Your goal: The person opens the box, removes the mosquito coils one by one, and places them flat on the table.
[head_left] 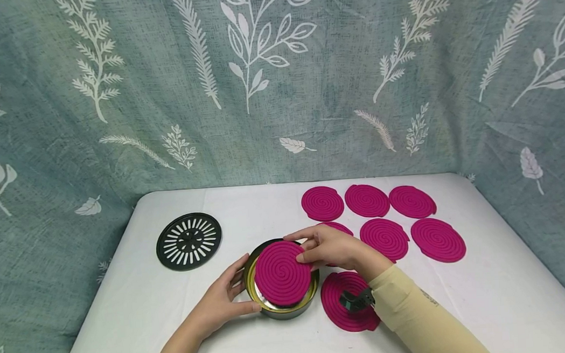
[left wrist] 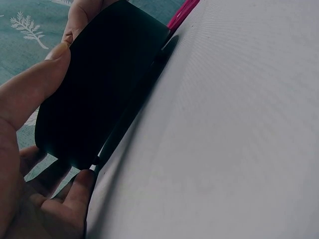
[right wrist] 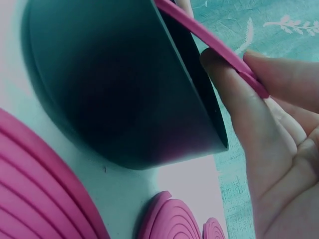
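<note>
A pink spiral mosquito coil is pinched at its right edge between the thumb and fingers of my right hand. It lies tilted over the mouth of a round dark tin with a gold-coloured inside. In the right wrist view, the coil slants across the tin's rim, its near end between thumb and forefinger. My left hand grips the tin from the left, thumb at the front, fingers round the far side. The left wrist view shows the tin's dark wall against thumb and fingers; the inside is hidden there.
A black slotted round lid lies on the white table at the left. Several more pink coils lie flat to the right, one coil partly under my right wrist. A patterned cloth stands behind the table.
</note>
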`<state>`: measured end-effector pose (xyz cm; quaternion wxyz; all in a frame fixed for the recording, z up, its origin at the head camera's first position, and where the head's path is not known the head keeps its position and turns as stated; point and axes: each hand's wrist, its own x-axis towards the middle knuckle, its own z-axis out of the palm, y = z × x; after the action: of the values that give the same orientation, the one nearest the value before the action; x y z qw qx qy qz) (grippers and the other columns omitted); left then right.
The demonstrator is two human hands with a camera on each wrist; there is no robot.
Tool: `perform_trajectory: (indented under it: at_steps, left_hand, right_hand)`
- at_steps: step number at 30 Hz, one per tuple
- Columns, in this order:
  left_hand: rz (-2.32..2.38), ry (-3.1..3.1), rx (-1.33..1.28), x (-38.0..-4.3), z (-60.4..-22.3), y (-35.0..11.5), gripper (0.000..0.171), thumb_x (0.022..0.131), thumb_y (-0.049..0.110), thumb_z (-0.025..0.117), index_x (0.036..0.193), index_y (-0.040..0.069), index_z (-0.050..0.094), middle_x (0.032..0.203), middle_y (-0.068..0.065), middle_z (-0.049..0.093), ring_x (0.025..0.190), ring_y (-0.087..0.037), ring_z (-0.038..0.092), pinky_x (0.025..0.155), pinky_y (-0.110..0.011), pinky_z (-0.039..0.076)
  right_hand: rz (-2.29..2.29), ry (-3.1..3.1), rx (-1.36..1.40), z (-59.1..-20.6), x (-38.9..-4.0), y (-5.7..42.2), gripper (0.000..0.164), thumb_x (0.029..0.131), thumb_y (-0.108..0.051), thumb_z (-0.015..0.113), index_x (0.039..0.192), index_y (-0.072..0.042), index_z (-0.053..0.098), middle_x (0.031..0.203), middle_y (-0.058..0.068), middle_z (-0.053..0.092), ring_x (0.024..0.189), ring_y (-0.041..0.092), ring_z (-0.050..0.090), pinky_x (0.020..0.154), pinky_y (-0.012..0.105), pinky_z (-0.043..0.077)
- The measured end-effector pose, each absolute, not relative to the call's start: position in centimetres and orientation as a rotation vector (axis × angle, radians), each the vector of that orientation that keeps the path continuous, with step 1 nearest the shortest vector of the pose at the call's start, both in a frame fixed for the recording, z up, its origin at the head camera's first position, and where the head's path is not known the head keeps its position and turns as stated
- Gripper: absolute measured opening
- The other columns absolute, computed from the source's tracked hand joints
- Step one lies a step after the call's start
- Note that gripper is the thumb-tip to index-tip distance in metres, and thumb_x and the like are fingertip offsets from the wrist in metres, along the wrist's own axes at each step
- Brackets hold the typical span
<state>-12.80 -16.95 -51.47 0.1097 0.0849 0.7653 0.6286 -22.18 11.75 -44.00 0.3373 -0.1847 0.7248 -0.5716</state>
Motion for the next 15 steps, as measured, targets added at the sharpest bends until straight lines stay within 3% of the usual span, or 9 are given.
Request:
perform_trajectory:
  at_steps: [5,12,15]
  left_hand:
    - [1.846,2.250,0.246,-12.9,-51.5,-16.9,0.113,0.061,0.024,0.096,0.155,0.023,0.033,0.156,-0.003,0.034,0.141,-0.025,0.035,0.111,-0.024,0.038]
    - [1.847,2.243,0.237,-12.8,-51.5,-16.9,0.113,0.061,0.023,0.096,0.155,0.023,0.033,0.157,-0.004,0.032,0.141,-0.025,0.035,0.110,-0.023,0.039]
    - [1.849,2.243,0.230,-12.9,-51.4,-16.8,0.114,0.061,0.023,0.096,0.155,0.023,0.033,0.157,-0.004,0.032,0.141,-0.025,0.035,0.110,-0.023,0.039]
  right_hand:
    - [-1.540,1.908,-0.481,-44.1,-22.3,12.7,0.053,0.089,-0.003,0.071,0.139,-0.010,0.057,0.089,0.013,0.070,0.074,0.016,0.068,0.068,0.037,0.064]
    - [-1.694,1.792,-0.434,-44.3,-22.5,14.7,0.057,0.092,-0.003,0.069,0.145,-0.005,0.048,0.109,0.020,0.069,0.091,0.029,0.071,0.081,0.047,0.061]
    - [-1.738,1.786,-0.413,-44.0,-22.4,15.6,0.060,0.091,-0.003,0.069,0.146,-0.005,0.046,0.111,0.021,0.068,0.093,0.030,0.071,0.083,0.048,0.061]
